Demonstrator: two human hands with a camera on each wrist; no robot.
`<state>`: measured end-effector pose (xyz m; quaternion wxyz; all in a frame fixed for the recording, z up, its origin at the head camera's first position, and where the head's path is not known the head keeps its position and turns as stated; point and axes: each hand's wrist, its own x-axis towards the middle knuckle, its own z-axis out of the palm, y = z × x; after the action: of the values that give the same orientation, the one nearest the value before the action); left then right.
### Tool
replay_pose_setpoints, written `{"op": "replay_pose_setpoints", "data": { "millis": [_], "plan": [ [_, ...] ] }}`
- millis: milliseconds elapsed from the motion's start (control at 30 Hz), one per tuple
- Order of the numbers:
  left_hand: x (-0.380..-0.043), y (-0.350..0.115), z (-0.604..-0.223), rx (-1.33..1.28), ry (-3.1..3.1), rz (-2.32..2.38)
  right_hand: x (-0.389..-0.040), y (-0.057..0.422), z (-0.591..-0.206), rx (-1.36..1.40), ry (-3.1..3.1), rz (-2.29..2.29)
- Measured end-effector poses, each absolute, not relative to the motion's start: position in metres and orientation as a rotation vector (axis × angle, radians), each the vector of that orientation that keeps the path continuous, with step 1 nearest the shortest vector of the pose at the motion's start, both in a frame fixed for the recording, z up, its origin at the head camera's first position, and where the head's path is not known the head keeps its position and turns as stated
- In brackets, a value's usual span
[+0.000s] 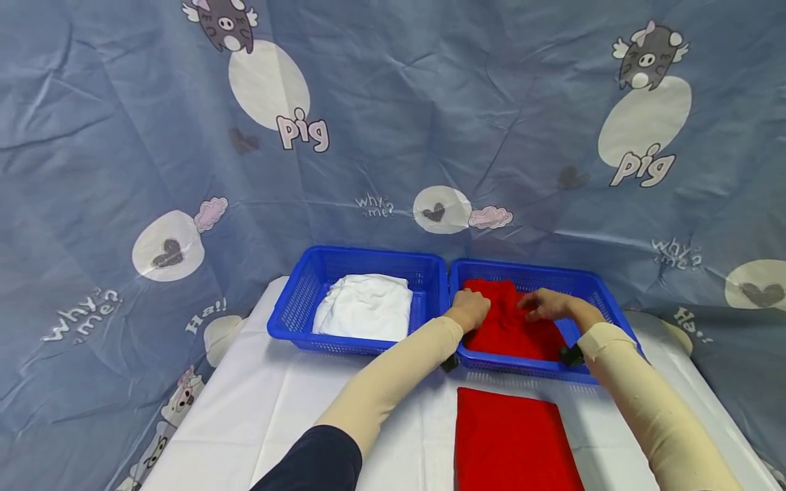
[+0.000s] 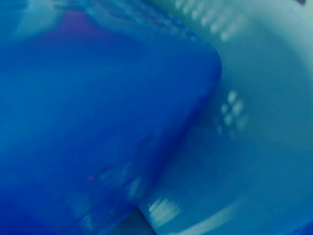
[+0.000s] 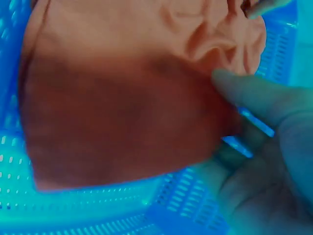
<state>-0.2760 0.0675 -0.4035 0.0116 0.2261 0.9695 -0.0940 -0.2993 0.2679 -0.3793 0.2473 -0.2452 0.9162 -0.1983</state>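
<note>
In the head view, a red cloth [image 1: 514,334] lies creased inside the right blue basket [image 1: 528,365]. My left hand [image 1: 471,308] is over the basket's left side, fingers curled into that cloth; its fingertips are hidden there. The left wrist view shows only blurred blue basket wall [image 2: 107,98]. Toward the right side of the cloth is my right hand [image 1: 546,305]. In the right wrist view, the thumb of the right hand [image 3: 259,161] lies over the cloth's edge [image 3: 122,122], its fingers beneath, pinching it.
A left blue basket [image 1: 362,344] holds a white folded cloth [image 1: 365,307] and stands right beside the right one. In front, another red cloth [image 1: 512,443] lies flat and folded on the white table [image 1: 258,416]. A printed blue-grey curtain [image 1: 393,123] hangs behind.
</note>
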Motion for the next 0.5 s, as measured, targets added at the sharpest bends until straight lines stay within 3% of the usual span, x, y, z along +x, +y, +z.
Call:
{"op": "replay_pose_setpoints", "data": {
  "millis": [500],
  "plan": [
    [-0.267, 0.052, -0.385, 0.850, 3.015, -0.070, -0.277, 0.256, -0.360, -0.569, 2.374, -0.295]
  ]
}}
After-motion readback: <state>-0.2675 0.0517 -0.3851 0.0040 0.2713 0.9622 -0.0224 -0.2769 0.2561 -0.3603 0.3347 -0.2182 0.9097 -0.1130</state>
